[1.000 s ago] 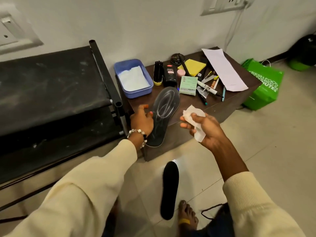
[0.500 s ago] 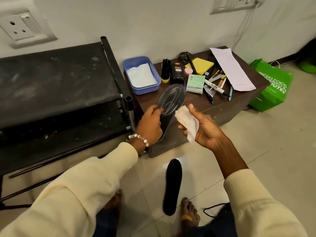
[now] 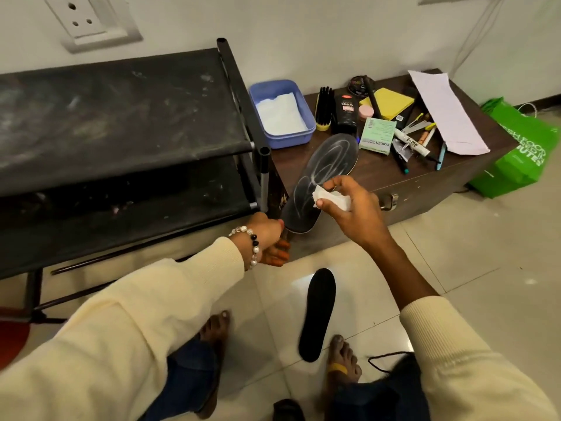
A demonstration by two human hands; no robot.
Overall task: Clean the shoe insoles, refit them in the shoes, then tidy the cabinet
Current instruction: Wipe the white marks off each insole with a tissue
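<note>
One insole (image 3: 320, 180) is gripped at its heel by the left hand (image 3: 270, 243) and slanted over the surface (image 3: 403, 183), probably so that its smeared face is offered to the folded wipe (image 3: 332, 199) pinched in the right hand (image 3: 355, 208). A second insole (image 3: 317, 314) is left on the floor. White sheets are held in the blue tub (image 3: 280, 115).

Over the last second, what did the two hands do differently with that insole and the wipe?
The left hand slid from the insole's side down to its heel end and grips it there. The right hand, still pinching the white wipe, moved in from beside the insole to press the wipe onto it. The second insole stayed on the floor, and the blue tub stayed put.
</note>
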